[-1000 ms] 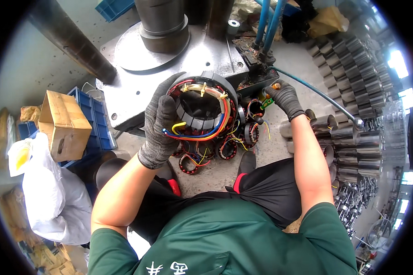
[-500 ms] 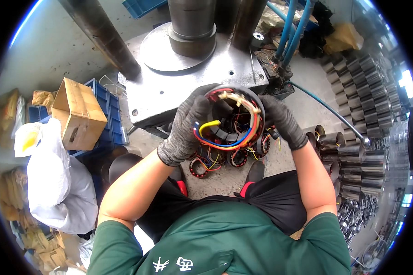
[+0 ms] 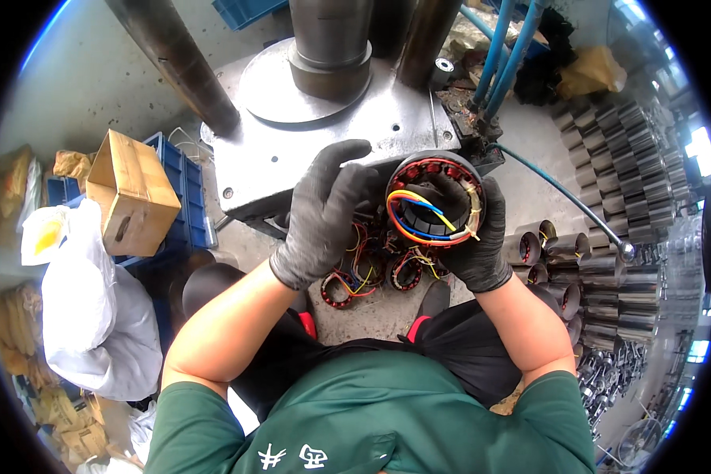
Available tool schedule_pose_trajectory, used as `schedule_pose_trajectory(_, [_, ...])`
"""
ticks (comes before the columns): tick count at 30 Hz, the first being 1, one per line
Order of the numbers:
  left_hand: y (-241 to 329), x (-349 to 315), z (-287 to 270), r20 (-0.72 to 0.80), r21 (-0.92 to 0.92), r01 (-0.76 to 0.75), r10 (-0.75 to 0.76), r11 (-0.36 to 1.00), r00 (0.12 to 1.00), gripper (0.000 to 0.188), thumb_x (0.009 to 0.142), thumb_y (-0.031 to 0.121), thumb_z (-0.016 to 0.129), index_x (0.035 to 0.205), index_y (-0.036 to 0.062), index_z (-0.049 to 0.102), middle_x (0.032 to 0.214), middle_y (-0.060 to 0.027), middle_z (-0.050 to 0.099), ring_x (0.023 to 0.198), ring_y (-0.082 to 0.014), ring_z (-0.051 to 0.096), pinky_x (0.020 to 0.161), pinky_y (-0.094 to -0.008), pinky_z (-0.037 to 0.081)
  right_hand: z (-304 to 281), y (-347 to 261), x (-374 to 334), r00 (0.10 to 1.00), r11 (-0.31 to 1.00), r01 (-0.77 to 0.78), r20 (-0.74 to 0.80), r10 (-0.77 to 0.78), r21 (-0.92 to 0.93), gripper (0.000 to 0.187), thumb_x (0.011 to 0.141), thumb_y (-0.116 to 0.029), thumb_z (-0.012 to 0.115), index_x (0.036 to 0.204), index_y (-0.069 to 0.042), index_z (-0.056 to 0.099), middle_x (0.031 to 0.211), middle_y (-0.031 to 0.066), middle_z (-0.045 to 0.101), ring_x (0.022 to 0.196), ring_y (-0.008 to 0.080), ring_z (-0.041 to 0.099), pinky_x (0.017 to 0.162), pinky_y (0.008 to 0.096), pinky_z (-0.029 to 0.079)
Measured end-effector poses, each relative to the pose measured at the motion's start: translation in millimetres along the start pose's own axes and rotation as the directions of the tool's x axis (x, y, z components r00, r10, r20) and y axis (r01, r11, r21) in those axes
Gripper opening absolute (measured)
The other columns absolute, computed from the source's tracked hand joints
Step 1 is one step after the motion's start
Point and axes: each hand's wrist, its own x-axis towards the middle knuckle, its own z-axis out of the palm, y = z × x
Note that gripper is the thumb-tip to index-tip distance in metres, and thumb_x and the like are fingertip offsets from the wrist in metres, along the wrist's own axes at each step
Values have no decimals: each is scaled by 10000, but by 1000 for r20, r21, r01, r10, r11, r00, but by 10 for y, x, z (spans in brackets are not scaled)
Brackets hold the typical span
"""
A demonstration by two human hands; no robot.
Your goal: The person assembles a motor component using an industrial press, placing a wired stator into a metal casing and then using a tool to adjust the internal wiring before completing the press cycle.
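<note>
A motor stator with red windings and a bundle of blue, yellow and orange wires sits in a dark cylindrical housing. My right hand, in a dark grey glove, grips it from the right and below. To its left, my gloved left hand is off the stator, fingers apart, with nothing in it. Below both hands, several wound stators with loose coloured wires lie on the floor between my feet. Beyond my hands stands a press with a flat steel bed and a round ram.
Stacked metal cylinders line the right side, some with stators inside. A lever with a ball end slants toward them from the press. At left are a cardboard box, a blue crate and a white sack.
My left hand has let go of the stator and opened to its left. With my right hand holding it, the stator has shifted right and turned, its wire bundle now pointing differently.
</note>
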Motion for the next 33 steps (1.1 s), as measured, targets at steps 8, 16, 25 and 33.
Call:
schedule_pose_trajectory(8, [-56, -64, 236, 88, 177, -414, 405, 893, 910, 446, 929, 10, 696, 1370, 33, 633, 1397, -213, 544, 1262, -345, 600, 1062, -414, 510, 36, -94, -5, 997, 997, 69, -36, -69, -18, 918, 985, -770, 378, 1536, -43, 484, 1517, 209, 547, 1418, 345, 518, 1228, 518, 372])
schedule_pose_trajectory(16, [-204, 53, 333, 144, 464, -552, 556, 693, 819, 382, 818, 11, 749, 1188, 105, 754, 1415, -229, 548, 1283, -437, 559, 1081, -474, 497, 84, 42, -52, 990, 989, 36, -133, -55, -144, 836, 985, -687, 503, 1543, -64, 469, 1514, 170, 552, 1410, 323, 529, 1214, 519, 397])
schedule_pose_trajectory(25, [-135, 20, 323, 146, 516, -513, 520, 686, 842, 293, 809, 71, 798, 1098, 112, 779, 1462, -222, 533, 1273, -400, 586, 1057, -461, 519, 174, -4, -46, 995, 998, 5, -104, -10, -55, 845, 980, -699, 509, 1535, -63, 473, 1496, 182, 562, 1378, 334, 547, 1206, 522, 396])
schedule_pose_trajectory(33, [-66, -87, 152, 75, 285, -560, 565, 778, 822, 522, 891, 209, 809, 1361, 83, 620, 1461, -235, 508, 1322, -412, 547, 1091, -487, 483, 150, -107, -30, 994, 989, 21, -112, -5, 148, 823, 980, -741, 419, 1504, -119, 541, 1458, 170, 617, 1335, 365, 590, 1184, 559, 415])
